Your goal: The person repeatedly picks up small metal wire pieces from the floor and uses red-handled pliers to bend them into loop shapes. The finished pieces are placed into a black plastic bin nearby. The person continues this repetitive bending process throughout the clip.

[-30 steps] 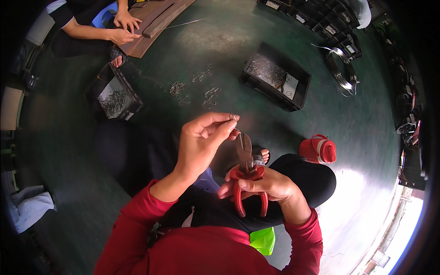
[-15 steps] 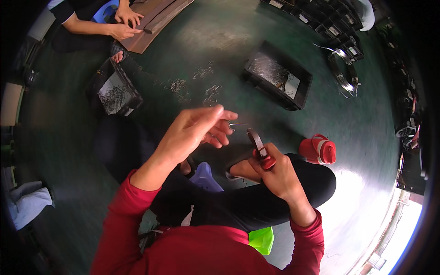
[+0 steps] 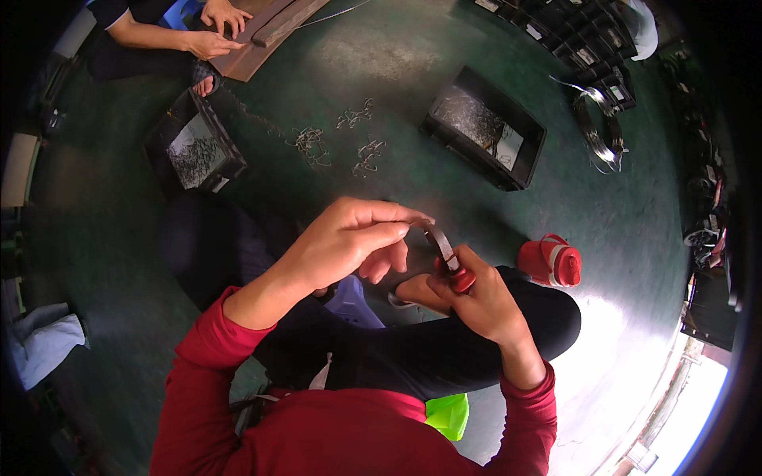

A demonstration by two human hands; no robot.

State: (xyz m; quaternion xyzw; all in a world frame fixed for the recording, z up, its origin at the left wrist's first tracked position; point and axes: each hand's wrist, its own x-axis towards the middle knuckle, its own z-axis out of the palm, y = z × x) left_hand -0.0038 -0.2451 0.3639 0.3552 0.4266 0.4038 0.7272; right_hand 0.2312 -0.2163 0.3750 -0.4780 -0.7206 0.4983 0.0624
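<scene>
My right hand (image 3: 486,305) is wrapped round a red-handled hand tool (image 3: 441,247) with a curved, dark metal head pointing up and left. At the tip of that head is my left hand (image 3: 349,238), thumb and forefinger pressed together and the other fingers curled loosely below. Whatever lies between those fingertips is hidden; no wire can be made out there now. Beyond my hands, small piles of bent wire pieces (image 3: 311,146) lie on the green floor.
Black crates with wire pieces stand at left (image 3: 226,170) and right (image 3: 520,170). A wire coil (image 3: 609,131) lies farther right, near stacked black crates (image 3: 583,55). A red jug (image 3: 567,263) stands beside my right knee. Another person's hands (image 3: 213,40) rest by a brown board (image 3: 246,63).
My left hand has moved right and closed its thumb and forefinger at the tool's tip. A thin wire that showed between hand and tool is now out of sight. My right hand has barely moved.
</scene>
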